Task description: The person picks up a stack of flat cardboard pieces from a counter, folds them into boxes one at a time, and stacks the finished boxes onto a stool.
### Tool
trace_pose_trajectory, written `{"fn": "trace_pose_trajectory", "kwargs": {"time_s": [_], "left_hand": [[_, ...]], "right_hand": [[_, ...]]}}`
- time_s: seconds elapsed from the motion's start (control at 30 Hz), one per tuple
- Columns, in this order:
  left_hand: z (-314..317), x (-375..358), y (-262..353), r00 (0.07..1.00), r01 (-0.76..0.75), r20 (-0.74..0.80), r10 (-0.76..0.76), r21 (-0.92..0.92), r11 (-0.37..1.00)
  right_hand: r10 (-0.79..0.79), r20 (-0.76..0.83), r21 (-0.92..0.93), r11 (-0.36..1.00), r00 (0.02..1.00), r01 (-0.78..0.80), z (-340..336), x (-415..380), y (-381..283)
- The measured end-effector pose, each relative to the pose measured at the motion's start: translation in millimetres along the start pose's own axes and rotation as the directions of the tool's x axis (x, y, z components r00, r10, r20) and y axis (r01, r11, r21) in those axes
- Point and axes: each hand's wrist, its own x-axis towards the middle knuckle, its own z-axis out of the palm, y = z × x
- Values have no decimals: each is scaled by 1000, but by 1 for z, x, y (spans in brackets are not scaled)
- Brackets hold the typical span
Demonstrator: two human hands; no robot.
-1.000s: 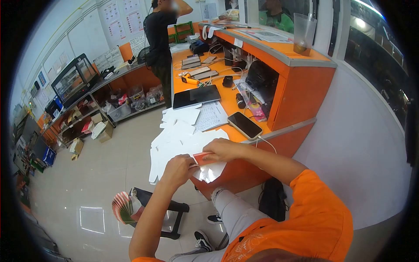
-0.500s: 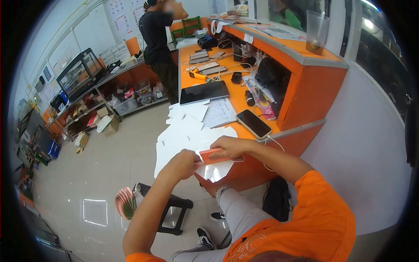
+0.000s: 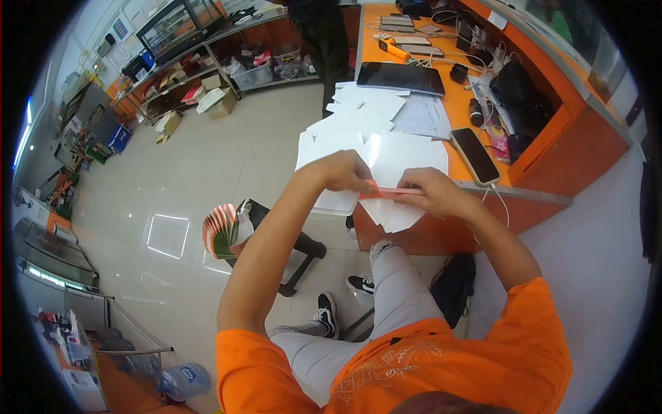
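Over the counter's near end, my left hand (image 3: 343, 171) pinches the left end of an orange-red folded piece of card (image 3: 387, 194). My right hand (image 3: 438, 193) grips its right end, fingers along the upper edge. The card is seen nearly edge-on, so its full shape is hidden. Beneath and behind it, white cut card sheets (image 3: 408, 153) lie flat in an overlapping spread, some jutting past the counter edge. A handwritten paper (image 3: 422, 116) lies behind them, partly covered.
A tablet (image 3: 400, 78) and a charging phone (image 3: 474, 155) lie on the orange counter (image 3: 452, 86). To my left, a fanned stack of striped folded card (image 3: 219, 232) rests on a black stool (image 3: 305, 247). Another person (image 3: 323, 48) stands beyond the counter. Water bottles (image 3: 185, 381) are at lower left.
My view has tilted down and turned left. The orange card has gone from showing its flat face to nearly edge-on, both hands still on it. The sheets look unmoved.
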Motion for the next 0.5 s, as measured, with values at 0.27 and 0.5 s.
{"fn": "trace_pose_trajectory", "kwargs": {"time_s": [0.27,0.5], "left_hand": [[18,4,-16,947,-140,-293,130,-13,990],[3,21,-6,976,-183,-92,197,140,973]], "right_hand": [[172,119,76,980,978,-182,-13,11,-1],[140,161,94,983,977,-156,-20,9,-6]]}}
